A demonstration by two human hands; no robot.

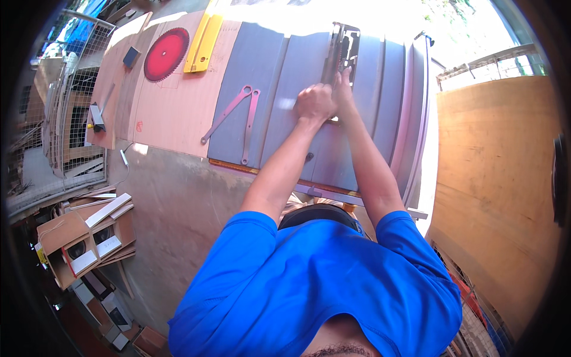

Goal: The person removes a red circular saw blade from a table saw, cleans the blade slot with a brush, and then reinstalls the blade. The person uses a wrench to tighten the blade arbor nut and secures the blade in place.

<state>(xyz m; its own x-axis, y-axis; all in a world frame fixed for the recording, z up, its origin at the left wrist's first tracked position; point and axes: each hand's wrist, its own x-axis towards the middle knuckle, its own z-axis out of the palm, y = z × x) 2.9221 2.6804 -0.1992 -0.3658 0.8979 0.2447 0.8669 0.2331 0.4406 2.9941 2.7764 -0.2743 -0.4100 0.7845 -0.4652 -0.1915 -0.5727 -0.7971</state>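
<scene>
Both my arms reach forward over a grey table saw top (279, 71). My left hand (314, 102) is a closed fist at the near end of the open blade slot (340, 50); what it grips is hidden. My right hand (345, 89) lies beside it, fingers stretched into the slot opening, where the edge of a saw blade shows. The two hands touch each other. Two long flat metal wrenches (238, 116) lie on the grey top to the left of my hands.
A red circular saw blade (166, 54) and a yellow bar (204, 41) lie on the plywood extension (172, 113) at left. A small dark block (130, 56) sits further left. Cardboard boxes (83, 238) stand on the floor lower left. A plywood sheet (493, 190) stands at right.
</scene>
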